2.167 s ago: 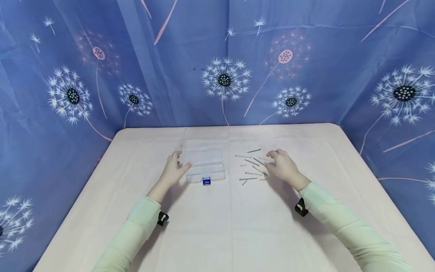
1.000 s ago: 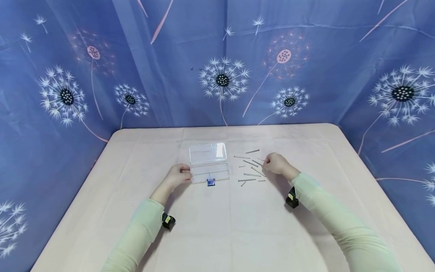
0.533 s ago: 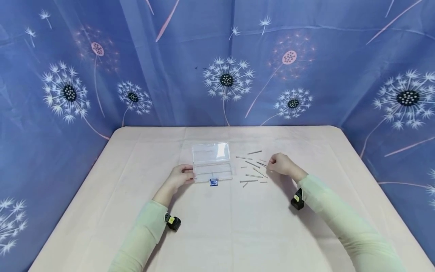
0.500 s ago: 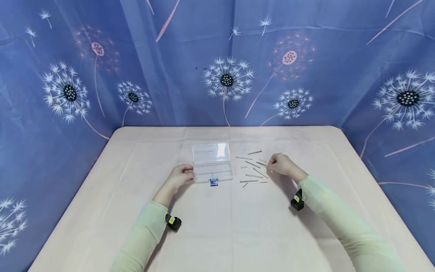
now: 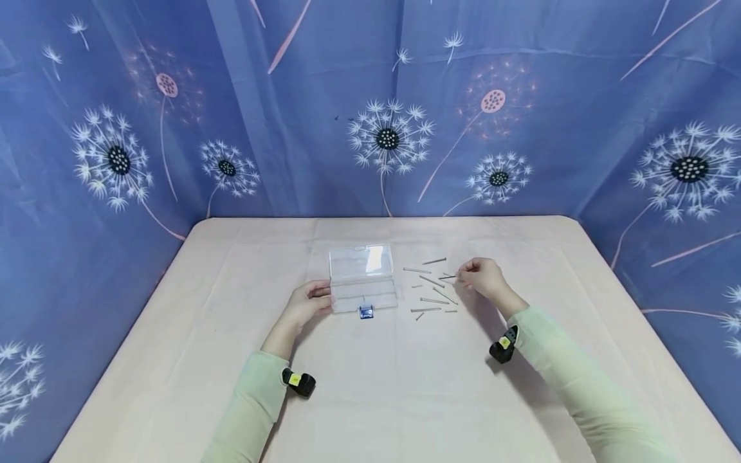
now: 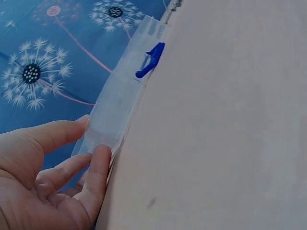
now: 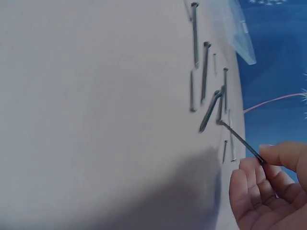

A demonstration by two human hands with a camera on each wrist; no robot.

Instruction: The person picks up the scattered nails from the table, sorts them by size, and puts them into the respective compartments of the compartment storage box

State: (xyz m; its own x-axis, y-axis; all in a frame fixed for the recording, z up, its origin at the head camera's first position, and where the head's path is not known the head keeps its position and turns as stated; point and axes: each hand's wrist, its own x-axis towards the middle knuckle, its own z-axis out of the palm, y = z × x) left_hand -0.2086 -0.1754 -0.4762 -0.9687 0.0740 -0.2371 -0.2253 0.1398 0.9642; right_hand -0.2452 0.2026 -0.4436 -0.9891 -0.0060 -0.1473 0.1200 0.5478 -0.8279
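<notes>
A clear plastic box (image 5: 365, 287) stands with its lid raised at the table's middle; a blue latch (image 5: 366, 312) sits on its front edge. My left hand (image 5: 305, 305) holds the box's left end, thumb on one side and fingertips on the other, as the left wrist view shows. To the right, my right hand (image 5: 484, 280) pinches one end of a dark nail (image 7: 242, 141) between thumb and fingers. The nail points left, over the other nails. Several loose nails (image 5: 431, 281) of different lengths lie between the box and my right hand.
A pale cloth covers the table (image 5: 359, 399). Blue dandelion-print curtains (image 5: 289, 128) rise behind it and along both sides. Black wrist cameras (image 5: 301, 382) are strapped at both sleeves.
My left hand has taken hold of the box, which sits slightly further right. My right hand has closed on a nail among the others and turned it to point left.
</notes>
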